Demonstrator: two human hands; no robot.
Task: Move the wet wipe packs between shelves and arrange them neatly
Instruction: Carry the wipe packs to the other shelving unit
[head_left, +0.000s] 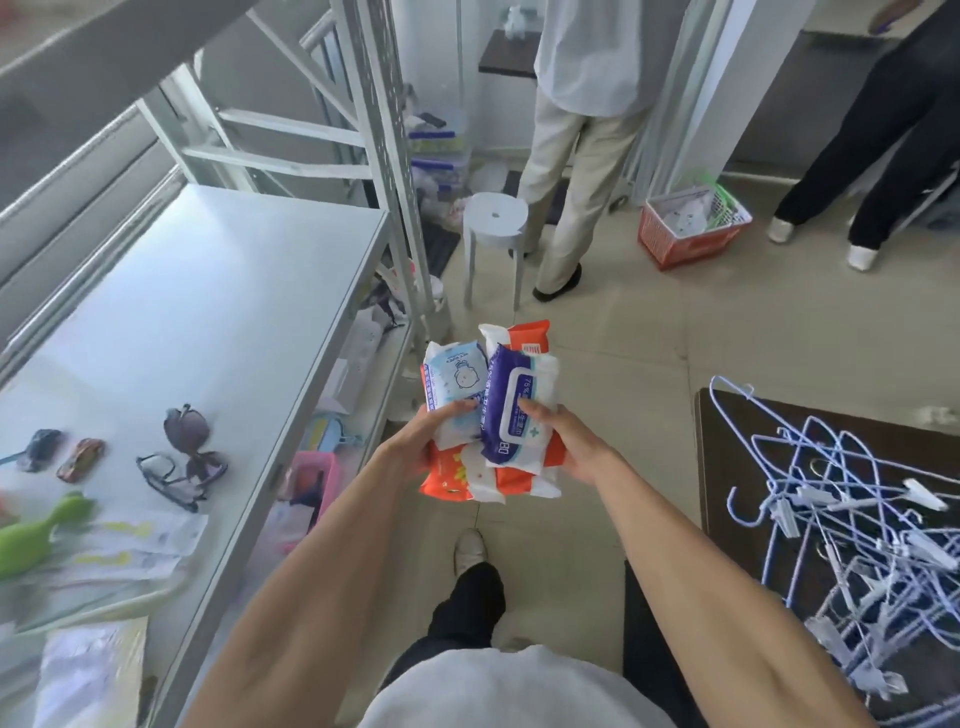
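Both hands hold a stack of several wet wipe packs over the floor, just right of the white shelf unit. On top lie a light blue pack with a cartoon face (457, 382) and a purple-and-white pack (519, 410). Orange-and-white packs (524, 338) sit underneath and stick out at the far and near ends. My left hand (423, 441) grips the stack's left side, thumb on the blue pack. My right hand (569, 441) grips the right side, thumb on the purple pack.
The white shelf (218, 306) at left carries sunglasses (189, 441), black glasses (166, 480), toy cars and a green toy (36, 535). Ahead stand a white stool (493, 218), a red basket (691, 228) and two people. A dark table with blue hangers (852, 499) is at right.
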